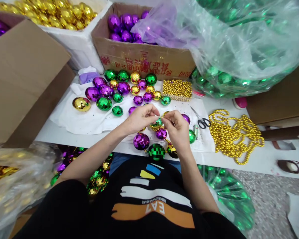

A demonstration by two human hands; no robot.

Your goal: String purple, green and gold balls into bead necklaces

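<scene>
My left hand and my right hand meet over the cloth, each with thumb and forefinger pinched. Between the fingertips runs a thin pale string, partly hidden by them. Just under the fingers is a small green mirrored ball with gold beads against it. Around it lies a strung loop of balls, with a purple ball, a large green ball at the table's front edge and a smaller purple ball.
Loose balls, including a gold one, lie on the white cloth. A box of gold beads sits behind. Black-handled scissors and gold bead strands are at right. A carton and green-filled plastic bag stand behind.
</scene>
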